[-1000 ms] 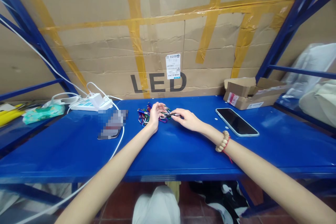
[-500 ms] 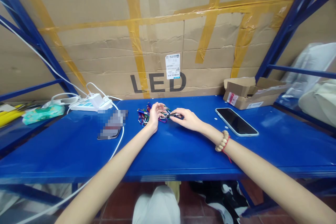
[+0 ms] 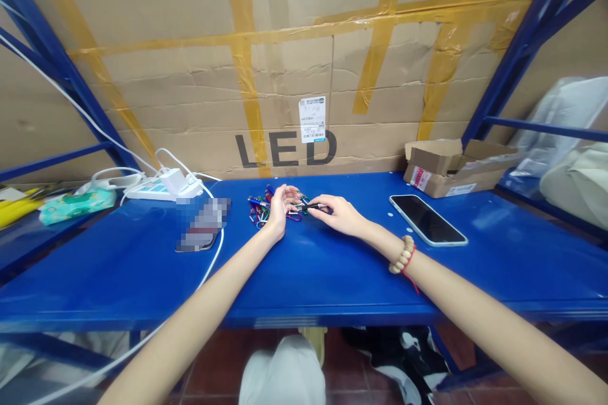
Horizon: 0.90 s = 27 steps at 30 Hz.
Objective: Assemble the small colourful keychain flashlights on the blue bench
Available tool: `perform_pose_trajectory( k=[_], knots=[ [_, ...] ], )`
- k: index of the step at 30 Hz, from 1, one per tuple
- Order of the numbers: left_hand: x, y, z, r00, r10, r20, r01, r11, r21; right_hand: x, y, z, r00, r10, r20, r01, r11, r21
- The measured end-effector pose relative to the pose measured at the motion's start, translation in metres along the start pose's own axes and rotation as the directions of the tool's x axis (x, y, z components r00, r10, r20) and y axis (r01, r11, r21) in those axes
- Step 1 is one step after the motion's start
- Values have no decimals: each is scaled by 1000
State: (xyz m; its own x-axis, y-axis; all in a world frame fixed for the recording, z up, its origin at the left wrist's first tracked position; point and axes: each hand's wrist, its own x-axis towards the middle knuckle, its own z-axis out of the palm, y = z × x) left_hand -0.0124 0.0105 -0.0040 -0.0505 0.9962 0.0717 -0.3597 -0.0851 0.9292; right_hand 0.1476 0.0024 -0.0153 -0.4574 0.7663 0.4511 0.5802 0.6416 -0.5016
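My right hand [image 3: 342, 215] pinches a slim black pen-like cylinder [image 3: 311, 207] between thumb and fingers, level and just above the table. At its left end, a pale metal part meets the thumb of my left hand [image 3: 280, 212], which stands on edge with its fingers curved round that end. What exactly the left fingers grip is partly hidden. Behind and beside the left hand lies a pile of small coloured carabiners and shiny cylinders [image 3: 259, 202], in blue, red, green and purple. A purple carabiner [image 3: 295, 217] shows between the hands.
A phone [image 3: 430, 220] lies to the right, before an open cardboard box [image 3: 441, 171]. A blurred-out flat object [image 3: 202, 228], a white cable [image 3: 216, 259] and a power strip [image 3: 147, 190] are on the left. Behind the blue table [image 3: 323, 285] stands a large taped carton [image 3: 190, 101].
The black cylinder has turned slightly in the fingers, with a little more of it showing between the hands. Both hands stay in nearly the same place.
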Motion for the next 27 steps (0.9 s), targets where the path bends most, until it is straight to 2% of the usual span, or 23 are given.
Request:
perform_pose_trajectory(
  k=[9,16,27],
  knots=[
    [-1,1,0,1000,0,9,-1,1000,11,1,-1,0,999,-23,43,24,1000,-19],
    [-1,1,1,1000,-15,4,15,1000,3,1,1,0,1000,1,25,0,999,-40],
    [-2,1,0,1000,-14,5,13,1000,12,-1,-4,-5,997,35,69,-29,995,-91]
  ],
)
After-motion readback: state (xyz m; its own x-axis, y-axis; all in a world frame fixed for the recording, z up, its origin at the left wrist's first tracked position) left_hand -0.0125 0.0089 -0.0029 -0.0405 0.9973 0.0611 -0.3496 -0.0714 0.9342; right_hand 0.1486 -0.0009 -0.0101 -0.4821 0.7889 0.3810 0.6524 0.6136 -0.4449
